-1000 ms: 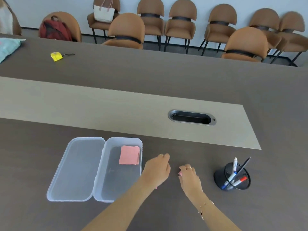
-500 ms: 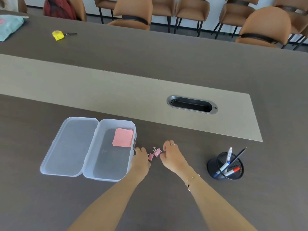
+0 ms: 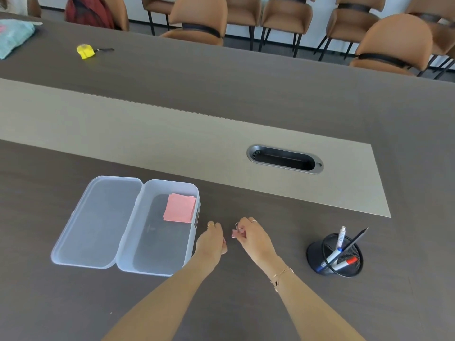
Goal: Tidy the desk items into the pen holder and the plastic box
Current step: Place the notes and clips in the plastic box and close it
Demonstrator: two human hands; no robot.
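A small pink binder clip [image 3: 235,233] with wire handles is pinched between the fingertips of the right hand [image 3: 253,238], just off the dark wood-grain table [image 3: 246,303]. The left hand [image 3: 213,242] is curled closed just beside the plastic box [image 3: 123,242]; a trace of pink is glimpsed at its inner edge, probably a second clip, though what the fingers are clamped on cannot be told for certain.

The task is judged well advanced. A pad of pink sticky notes [image 3: 179,207] has been laid in the far right corner of the box's tray, and the hinged lid [image 3: 98,220] lies open flat to the left. Two markers and a black pencil are stood in the pen holder [image 3: 334,257], near the table's right side. What appears left is for the clips to be dropped into the tray and, perhaps, for the lid to be shut. A yellow tape measure [image 3: 85,51] is seen at the far left of the table, well apart; whether it belongs to the task cannot be judged.

The box is of translucent, frosted plastic with rounded corners. The holder is a black wire-mesh cup, tapered and round. The notes are matte paper, slightly fanned.
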